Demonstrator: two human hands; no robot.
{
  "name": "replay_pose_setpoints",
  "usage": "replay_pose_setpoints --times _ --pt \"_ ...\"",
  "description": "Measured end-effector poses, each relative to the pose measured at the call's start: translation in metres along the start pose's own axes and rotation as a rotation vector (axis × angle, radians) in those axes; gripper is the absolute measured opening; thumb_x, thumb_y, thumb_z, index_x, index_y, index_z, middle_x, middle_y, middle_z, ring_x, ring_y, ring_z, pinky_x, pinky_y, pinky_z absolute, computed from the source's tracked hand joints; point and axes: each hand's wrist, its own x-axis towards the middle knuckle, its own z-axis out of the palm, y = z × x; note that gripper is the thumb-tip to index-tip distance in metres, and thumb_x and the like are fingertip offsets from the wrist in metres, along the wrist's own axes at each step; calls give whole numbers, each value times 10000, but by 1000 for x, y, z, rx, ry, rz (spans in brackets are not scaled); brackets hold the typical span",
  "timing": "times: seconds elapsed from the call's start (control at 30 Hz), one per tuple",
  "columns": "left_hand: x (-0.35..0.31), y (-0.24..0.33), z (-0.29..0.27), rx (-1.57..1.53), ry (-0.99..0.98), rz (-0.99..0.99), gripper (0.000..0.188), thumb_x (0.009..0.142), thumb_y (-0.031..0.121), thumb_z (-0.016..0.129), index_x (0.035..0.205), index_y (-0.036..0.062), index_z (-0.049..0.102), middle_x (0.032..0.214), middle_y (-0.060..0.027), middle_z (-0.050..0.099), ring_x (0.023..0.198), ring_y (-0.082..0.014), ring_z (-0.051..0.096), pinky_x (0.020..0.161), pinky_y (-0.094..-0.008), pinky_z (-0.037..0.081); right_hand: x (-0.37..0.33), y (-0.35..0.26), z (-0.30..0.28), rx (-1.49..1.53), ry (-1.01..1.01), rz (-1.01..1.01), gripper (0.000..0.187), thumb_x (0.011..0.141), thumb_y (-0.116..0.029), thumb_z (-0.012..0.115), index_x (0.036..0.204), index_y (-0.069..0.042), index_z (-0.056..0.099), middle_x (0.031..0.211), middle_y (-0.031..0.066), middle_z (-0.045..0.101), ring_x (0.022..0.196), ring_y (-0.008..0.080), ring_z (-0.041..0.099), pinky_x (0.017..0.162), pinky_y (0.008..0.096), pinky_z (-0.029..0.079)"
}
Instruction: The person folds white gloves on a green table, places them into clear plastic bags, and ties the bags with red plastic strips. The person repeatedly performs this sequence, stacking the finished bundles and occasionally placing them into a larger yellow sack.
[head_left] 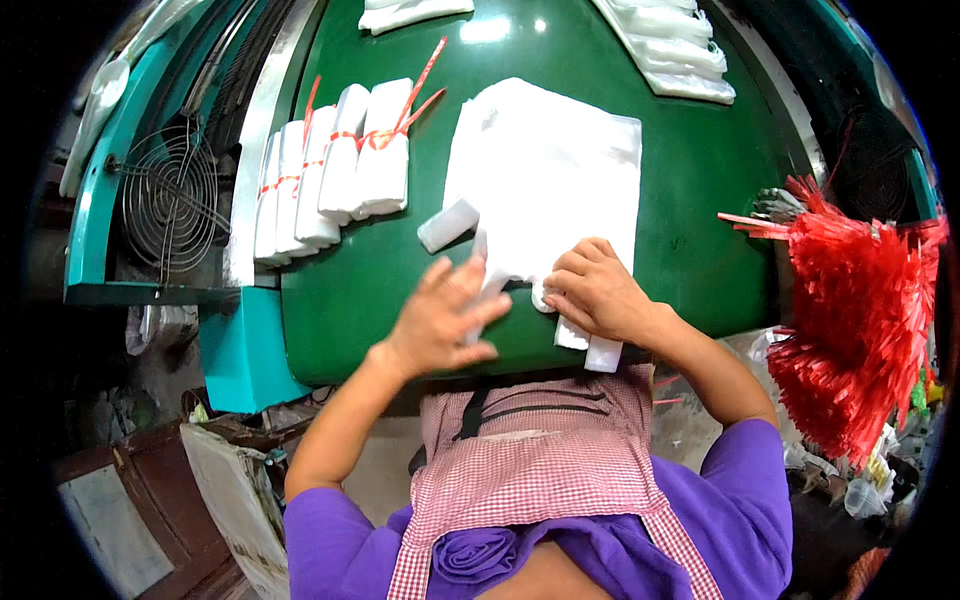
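Observation:
A stack of white plastic bags lies flat on the green tabletop in front of me. My right hand is closed over its near edge, the bent fingers and thumb on the strap-like ends. Loose white strips stick out below that hand. To the left, my left hand is slightly blurred, its fingers spread beside the stack's near left corner. A small folded piece of whitish plastic rests on the table just beyond the left hand.
Several white bundles tied with red strips stand in a row at the left. More white bags lie at the far right. A bunch of red plastic ties hangs at the right edge. A wire fan guard is at the left.

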Motion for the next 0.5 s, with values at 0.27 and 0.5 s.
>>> replay_pose_setpoints --times 0.27,0.5 --pt "-17 16 -6 -201 2 -245 807 659 287 808 1335 60 429 1406 -247 342 1226 -408 439 982 -434 422 36 65 21 -254 -34 135 521 912 -463 483 1325 -146 484 1465 144 348 1378 307 271 1121 487 184" --pt "-3 11 -15 -231 236 -224 430 680 100 737 1096 70 631 984 -111 554 868 -258 593 707 -354 503 49 67 4 -173 -43 -52 353 837 -316 617 1103 -89 573 1259 153 501 1188 326 456 995 456 361"
